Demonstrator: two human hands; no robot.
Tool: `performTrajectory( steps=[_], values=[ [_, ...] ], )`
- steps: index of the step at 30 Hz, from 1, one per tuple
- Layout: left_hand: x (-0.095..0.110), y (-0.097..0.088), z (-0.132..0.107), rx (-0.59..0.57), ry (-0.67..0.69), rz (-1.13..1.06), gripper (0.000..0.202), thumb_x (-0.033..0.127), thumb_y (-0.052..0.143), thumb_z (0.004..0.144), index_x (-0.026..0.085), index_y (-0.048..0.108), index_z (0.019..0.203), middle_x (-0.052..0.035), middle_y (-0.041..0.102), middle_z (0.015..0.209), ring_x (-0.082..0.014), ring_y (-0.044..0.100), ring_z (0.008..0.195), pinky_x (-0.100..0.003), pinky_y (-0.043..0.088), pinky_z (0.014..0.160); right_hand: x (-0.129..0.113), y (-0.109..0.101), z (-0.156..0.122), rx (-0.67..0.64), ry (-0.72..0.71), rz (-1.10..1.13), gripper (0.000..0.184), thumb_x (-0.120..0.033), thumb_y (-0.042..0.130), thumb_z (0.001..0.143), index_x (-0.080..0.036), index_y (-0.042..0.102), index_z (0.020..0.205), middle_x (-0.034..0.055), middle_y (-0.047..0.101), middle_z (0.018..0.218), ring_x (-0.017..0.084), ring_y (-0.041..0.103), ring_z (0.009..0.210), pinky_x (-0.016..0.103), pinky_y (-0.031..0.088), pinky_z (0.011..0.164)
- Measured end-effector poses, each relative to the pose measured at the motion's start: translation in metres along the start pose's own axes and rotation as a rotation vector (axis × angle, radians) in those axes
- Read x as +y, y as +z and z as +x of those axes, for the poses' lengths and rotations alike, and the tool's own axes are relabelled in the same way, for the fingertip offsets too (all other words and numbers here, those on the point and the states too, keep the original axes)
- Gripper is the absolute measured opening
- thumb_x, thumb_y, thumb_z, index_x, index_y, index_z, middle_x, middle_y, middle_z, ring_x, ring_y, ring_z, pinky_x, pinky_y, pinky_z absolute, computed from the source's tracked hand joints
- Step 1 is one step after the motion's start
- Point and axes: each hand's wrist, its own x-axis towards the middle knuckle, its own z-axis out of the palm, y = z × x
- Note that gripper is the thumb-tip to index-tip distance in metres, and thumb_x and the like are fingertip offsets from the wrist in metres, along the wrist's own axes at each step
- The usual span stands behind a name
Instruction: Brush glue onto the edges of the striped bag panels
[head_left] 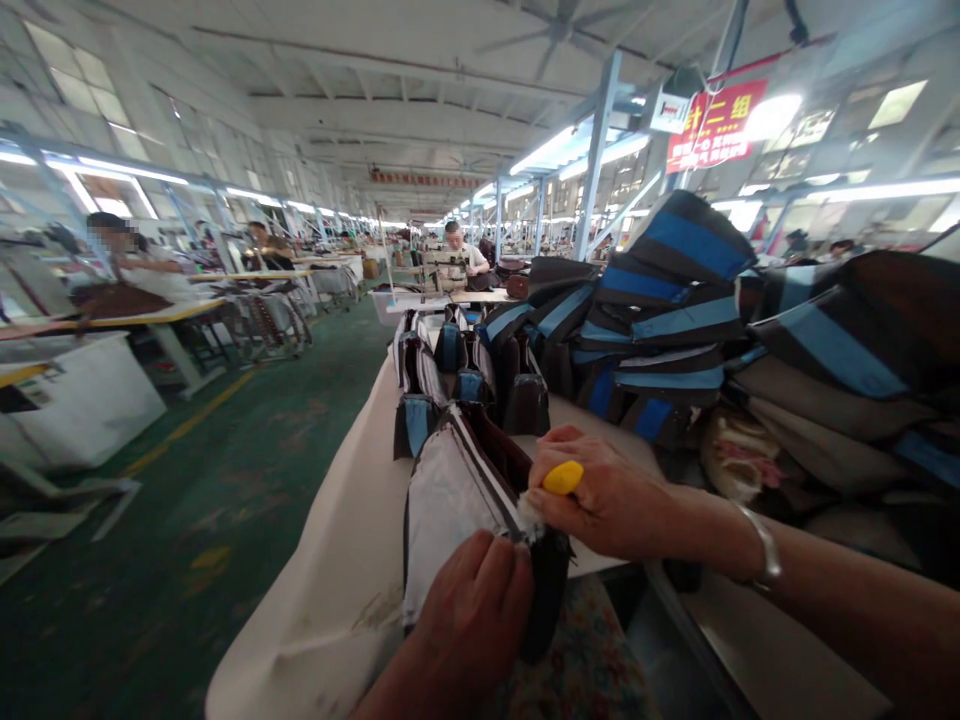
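At a cream-covered bench (pixel 315 620) in a long sewing hall, the left hand (pixel 472 625) closes in a narrow grip on the dark edge of a bag (pixel 450 520), its pale, slightly creased lining facing up, the bag held just above the bench. The right hand (pixel 607 495) pinches a yellow handle (pixel 562 478), its white fibrous tuft (pixel 529 517) touching the bag's seam. A short, firm hold near the tuft seems best for steady control along the seam. Beyond, upright bags (pixel 450 370) stand in a row; blue-striped dark bags (pixel 675 300) lie in soft, slumped stacks.
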Motion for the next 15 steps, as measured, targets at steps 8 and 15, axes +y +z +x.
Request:
performTrajectory(
  steps=[8, 15],
  values=[
    [-0.016, -0.047, 0.0, 0.226, -0.139, -0.113, 0.03, -0.002, 0.064, 0.078, 0.012, 0.058, 0.103, -0.0082, 0.063, 0.092, -0.0145, 0.059, 0.084, -0.024, 0.053, 0.072, -0.004, -0.004, -0.044, 0.531, 0.506, 1.024, 0.018, -0.037, 0.053, 0.09, -0.024, 0.06, 0.079, -0.0068, 0.035, 0.05, 0.013, 0.033, 0.043, 0.038, 0.053, 0.071],
    [-0.043, 0.0, 0.007, 0.282, -0.647, -0.138, 0.013, 0.023, 0.066, 0.084, 0.02, 0.057, 0.093, 0.0005, 0.061, 0.086, -0.0125, 0.061, 0.073, -0.025, 0.054, 0.067, -0.014, 0.071, -0.043, 0.545, 0.622, 1.728, 0.018, -0.036, 0.063, 0.081, -0.02, 0.064, 0.072, -0.0095, 0.035, 0.043, 0.008, 0.018, 0.038, 0.038, 0.054, 0.075]
  ],
)
